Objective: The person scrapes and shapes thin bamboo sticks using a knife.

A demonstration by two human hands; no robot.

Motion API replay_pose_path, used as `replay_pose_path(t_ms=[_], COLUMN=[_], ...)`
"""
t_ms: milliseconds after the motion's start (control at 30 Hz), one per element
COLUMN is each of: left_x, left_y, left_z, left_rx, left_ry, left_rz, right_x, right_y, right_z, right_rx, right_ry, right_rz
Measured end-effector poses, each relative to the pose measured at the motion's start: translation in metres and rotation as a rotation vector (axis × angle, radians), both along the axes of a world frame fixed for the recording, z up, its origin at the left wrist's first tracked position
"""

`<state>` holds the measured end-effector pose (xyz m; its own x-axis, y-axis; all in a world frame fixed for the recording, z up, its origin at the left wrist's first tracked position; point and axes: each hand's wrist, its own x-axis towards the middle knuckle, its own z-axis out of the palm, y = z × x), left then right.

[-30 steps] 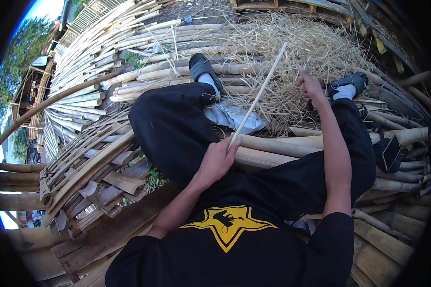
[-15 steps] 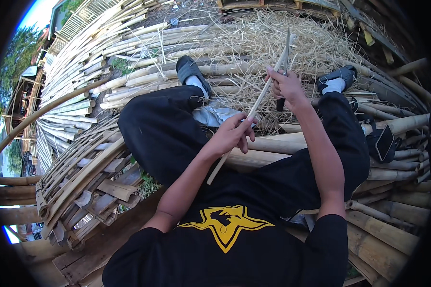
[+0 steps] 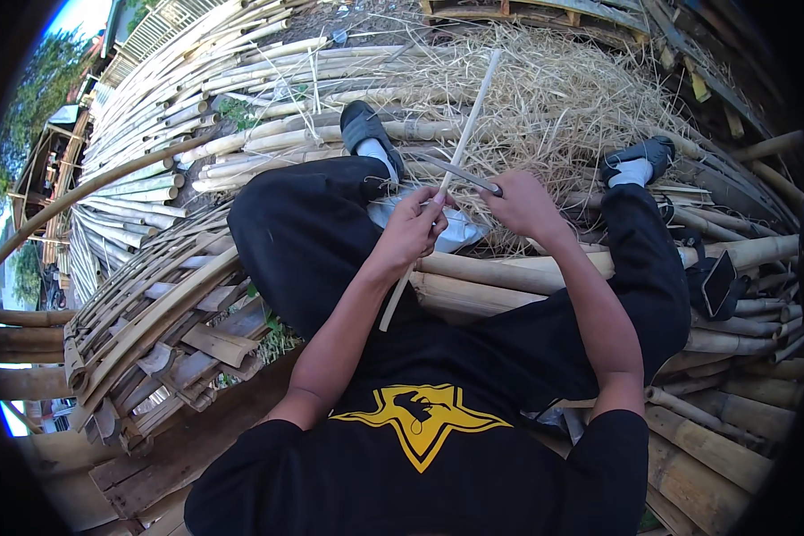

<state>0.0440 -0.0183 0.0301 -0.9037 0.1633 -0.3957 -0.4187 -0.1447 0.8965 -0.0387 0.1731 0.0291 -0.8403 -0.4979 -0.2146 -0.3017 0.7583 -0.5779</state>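
Observation:
My left hand point(image 3: 413, 228) is closed around a long, pale bamboo strip point(image 3: 470, 121), which slants up and away between my legs. The strip's lower end comes out below the hand, close to my lap. In my right hand point(image 3: 523, 207) is a knife point(image 3: 460, 172), gripped by its dark handle. The blade points left and crosses the strip just above my left fingers; whether its edge bites into the strip I cannot tell. Beneath the hands, a silvery-white sheet or bag point(image 3: 460, 230) lies between my legs.
Pale shavings point(image 3: 554, 107) are heaped beyond my hands. Long bamboo poles point(image 3: 268, 143) cover the ground ahead and left. Split bamboo pieces point(image 3: 188, 348) are stacked by my left knee. A phone-like dark device point(image 3: 717, 284) lies right of my right leg, on more poles point(image 3: 732, 330).
My right hand has come nearer and swung the knife from pointing away to pointing left across the strip. My left hand has shifted slightly left, and the strip stands steeper.

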Motion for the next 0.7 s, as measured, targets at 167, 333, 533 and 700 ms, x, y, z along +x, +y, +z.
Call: replay_pose_path(t_ms=[167,333,533,700], left_x=[-0.002,-0.005,-0.011,-0.007], left_y=[-0.001,0.000,0.002,0.004], left_z=[-0.004,-0.002,0.003,0.001], left_rx=[0.132,0.169,0.220,0.217], left_ry=[-0.033,-0.049,-0.057,-0.064], left_rz=[-0.066,-0.034,-0.077,-0.094], right_x=[0.001,0.013,0.012,0.016], right_y=[-0.001,-0.011,-0.015,-0.013], right_z=[-0.021,-0.013,-0.024,-0.013], right_rx=[0.034,0.094,0.055,0.043], right_ry=[0.170,0.213,0.237,0.166], right_rz=[-0.096,-0.034,-0.134,-0.133])
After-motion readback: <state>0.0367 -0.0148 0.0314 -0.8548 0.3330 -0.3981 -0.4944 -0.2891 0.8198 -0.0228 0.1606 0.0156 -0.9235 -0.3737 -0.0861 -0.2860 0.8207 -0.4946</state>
